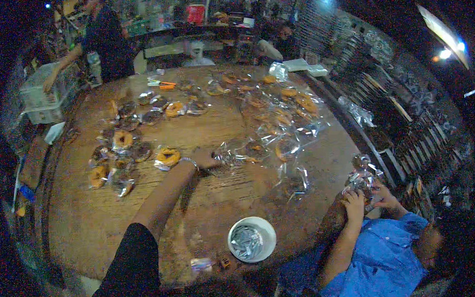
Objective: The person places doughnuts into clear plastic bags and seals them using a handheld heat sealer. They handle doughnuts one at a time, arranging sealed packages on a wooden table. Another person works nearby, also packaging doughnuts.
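Note:
My left hand [206, 158], with a bracelet at the wrist and a black sleeve, reaches across the wooden table. Its fingers close on the edge of a clear plastic packet [228, 155]; the dim, grainy picture blurs the fingertips. Just left of my wrist lies an orange ring-shaped item [168, 156] on shiny plastic. More brown and orange rings in clear wrapping, such as a wrapped ring [287, 149], spread over the table's right side. Another group, with an orange ring [123, 139] among them, lies at the left. My right hand does not show.
A white tub [272, 236] of silvery strips stands at the near edge, beside a small packet [201, 264]. At right, a person in blue [377, 253] handles wrapped items [361, 181]. Another person [105, 43] stands far left by a pale crate [44, 92]. Orange-handled tools [167, 85] lie far back.

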### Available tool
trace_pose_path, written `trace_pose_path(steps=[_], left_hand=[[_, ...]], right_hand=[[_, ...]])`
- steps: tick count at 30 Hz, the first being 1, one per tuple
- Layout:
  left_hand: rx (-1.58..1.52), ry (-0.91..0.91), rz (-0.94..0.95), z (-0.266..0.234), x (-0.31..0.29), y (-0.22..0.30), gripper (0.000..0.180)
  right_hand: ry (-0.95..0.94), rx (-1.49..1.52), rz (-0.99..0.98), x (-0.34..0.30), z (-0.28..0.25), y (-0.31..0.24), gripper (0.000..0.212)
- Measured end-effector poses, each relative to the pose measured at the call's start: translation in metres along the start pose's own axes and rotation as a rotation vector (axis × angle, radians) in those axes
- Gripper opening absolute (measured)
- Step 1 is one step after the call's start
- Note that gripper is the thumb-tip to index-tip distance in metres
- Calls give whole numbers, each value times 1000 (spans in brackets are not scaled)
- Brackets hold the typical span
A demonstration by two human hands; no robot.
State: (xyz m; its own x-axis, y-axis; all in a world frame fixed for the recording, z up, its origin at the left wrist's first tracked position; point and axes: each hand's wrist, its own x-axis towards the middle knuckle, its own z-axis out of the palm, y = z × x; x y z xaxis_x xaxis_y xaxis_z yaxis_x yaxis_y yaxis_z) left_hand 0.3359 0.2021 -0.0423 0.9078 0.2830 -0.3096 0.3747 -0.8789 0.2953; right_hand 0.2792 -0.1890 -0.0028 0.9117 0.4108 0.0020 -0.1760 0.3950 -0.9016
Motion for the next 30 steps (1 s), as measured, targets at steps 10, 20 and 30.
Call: trace_pose_path(steps=[10,20,30], left_hand=[[-383,161,-79,68,-123,-28,54],[-521,98,4,73,-169,-50,63],[-411,-174,64,54,-179,-36,64]], right_hand=[[-381,-1153,-324,-105,-3,214,37],[-124,-740,-2,-108,48,160,33],[-181,-886,-123,-89,35,164,27]])
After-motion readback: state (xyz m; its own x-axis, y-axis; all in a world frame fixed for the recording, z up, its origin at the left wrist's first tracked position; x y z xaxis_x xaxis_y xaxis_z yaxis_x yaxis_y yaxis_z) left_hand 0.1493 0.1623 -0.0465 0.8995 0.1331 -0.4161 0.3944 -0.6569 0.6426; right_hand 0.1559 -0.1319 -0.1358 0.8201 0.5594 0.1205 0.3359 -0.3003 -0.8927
